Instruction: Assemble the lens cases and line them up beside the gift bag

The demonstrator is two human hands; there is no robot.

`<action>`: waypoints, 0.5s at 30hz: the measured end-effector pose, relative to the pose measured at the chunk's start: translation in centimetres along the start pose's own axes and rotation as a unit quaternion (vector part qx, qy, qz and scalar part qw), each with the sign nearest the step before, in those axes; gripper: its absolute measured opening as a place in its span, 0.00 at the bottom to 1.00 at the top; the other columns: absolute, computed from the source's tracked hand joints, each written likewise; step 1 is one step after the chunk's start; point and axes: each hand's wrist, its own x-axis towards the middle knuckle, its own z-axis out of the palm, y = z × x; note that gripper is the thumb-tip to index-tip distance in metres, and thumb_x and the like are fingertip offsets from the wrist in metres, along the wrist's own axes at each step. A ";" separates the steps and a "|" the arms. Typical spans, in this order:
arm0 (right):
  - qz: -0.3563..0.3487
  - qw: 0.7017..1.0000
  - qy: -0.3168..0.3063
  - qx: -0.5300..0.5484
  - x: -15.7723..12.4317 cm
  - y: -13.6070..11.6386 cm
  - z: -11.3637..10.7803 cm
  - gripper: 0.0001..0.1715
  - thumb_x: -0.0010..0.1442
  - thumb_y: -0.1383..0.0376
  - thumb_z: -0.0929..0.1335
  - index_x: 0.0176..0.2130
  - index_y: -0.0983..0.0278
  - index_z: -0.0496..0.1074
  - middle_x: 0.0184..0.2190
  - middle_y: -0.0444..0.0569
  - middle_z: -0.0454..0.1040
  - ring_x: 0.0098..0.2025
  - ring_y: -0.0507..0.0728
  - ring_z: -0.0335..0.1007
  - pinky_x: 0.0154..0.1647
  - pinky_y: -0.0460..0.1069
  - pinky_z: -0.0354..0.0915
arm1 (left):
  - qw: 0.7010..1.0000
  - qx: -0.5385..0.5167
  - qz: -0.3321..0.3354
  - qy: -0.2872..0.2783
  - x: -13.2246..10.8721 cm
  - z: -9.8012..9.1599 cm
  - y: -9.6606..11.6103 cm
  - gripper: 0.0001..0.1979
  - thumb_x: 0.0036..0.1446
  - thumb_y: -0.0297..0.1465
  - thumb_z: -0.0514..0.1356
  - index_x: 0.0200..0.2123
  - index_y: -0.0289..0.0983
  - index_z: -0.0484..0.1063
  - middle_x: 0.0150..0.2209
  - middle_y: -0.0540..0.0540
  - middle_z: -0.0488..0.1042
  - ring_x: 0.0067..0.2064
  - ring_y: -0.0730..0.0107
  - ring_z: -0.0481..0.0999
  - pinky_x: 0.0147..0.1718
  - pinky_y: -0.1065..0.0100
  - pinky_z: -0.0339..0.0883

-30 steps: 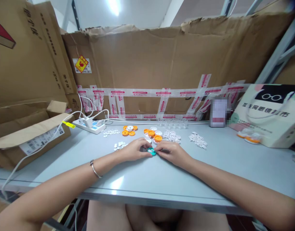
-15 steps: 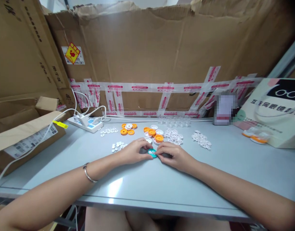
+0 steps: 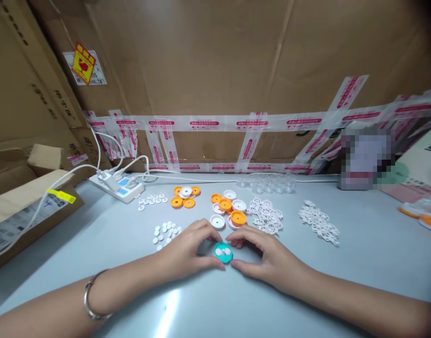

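Observation:
Close in front of me a round teal dish [image 3: 219, 259] holds two white round pieces, with a small pale part between them. My left hand [image 3: 203, 244] curves around its left side, thumb at the near rim and fingertips at the far rim. From the right, my right hand [image 3: 256, 246] has its thumb and index finger at the same dish's edge, the other fingers curled. Just beyond the hands lies a cluster of orange discs [image 3: 238, 217] and white discs [image 3: 217, 221]. Left of my left hand are several small white caps [image 3: 165, 228].
Farther left lie white stemmed pieces [image 3: 154, 199] and more orange discs [image 3: 176, 202]. White lattice pieces [image 3: 266, 216] and a second pile of lattice pieces [image 3: 319, 223] sit to the right. Clear cups [image 3: 266, 184], a power strip [image 3: 119, 186] and large cardboard [image 3: 201, 61] stand behind.
The view has come closer and lower. My right hand's fingers have moved off the white pieces inside the teal dish and spread to its rim; both white pieces now show.

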 end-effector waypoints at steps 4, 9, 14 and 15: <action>0.008 1.000 -0.008 -0.017 -0.1 -0.2 0.5 0.12 0.49 0.65 0.69 0.37 0.60 0.70 0.34 0.47 0.70 0.37 0.55 0.67 0.37 0.48 0.65 | 1.000 -0.010 -0.012 0.004 -0.2 0.1 -0.2 0.15 0.48 0.39 0.63 0.38 0.39 0.68 0.39 0.45 0.68 0.43 0.65 0.67 0.42 0.66 0.61; 0.034 0.999 0.007 -0.018 -0.1 -0.8 0.9 0.13 0.51 0.63 0.69 0.39 0.60 0.71 0.36 0.48 0.69 0.39 0.55 0.67 0.40 0.48 0.65 | 1.000 -0.008 -0.005 0.006 -0.5 0.2 -0.5 0.13 0.49 0.35 0.62 0.39 0.39 0.68 0.39 0.45 0.68 0.43 0.66 0.67 0.42 0.66 0.61; 0.044 0.999 0.009 0.002 0.2 -1.2 0.9 0.10 0.48 0.66 0.69 0.35 0.62 0.71 0.34 0.48 0.70 0.38 0.55 0.67 0.40 0.49 0.65 | 1.000 -0.022 -0.008 0.011 -0.3 0.2 -0.6 0.11 0.49 0.33 0.61 0.38 0.38 0.68 0.38 0.45 0.68 0.42 0.66 0.68 0.41 0.67 0.62; 0.048 0.999 0.013 0.013 0.1 -1.3 0.9 0.11 0.48 0.67 0.69 0.35 0.62 0.71 0.34 0.48 0.70 0.38 0.55 0.67 0.39 0.49 0.65 | 1.000 -0.023 -0.005 0.017 -0.3 0.2 -0.5 0.11 0.49 0.33 0.61 0.37 0.38 0.68 0.38 0.45 0.68 0.41 0.67 0.68 0.40 0.67 0.62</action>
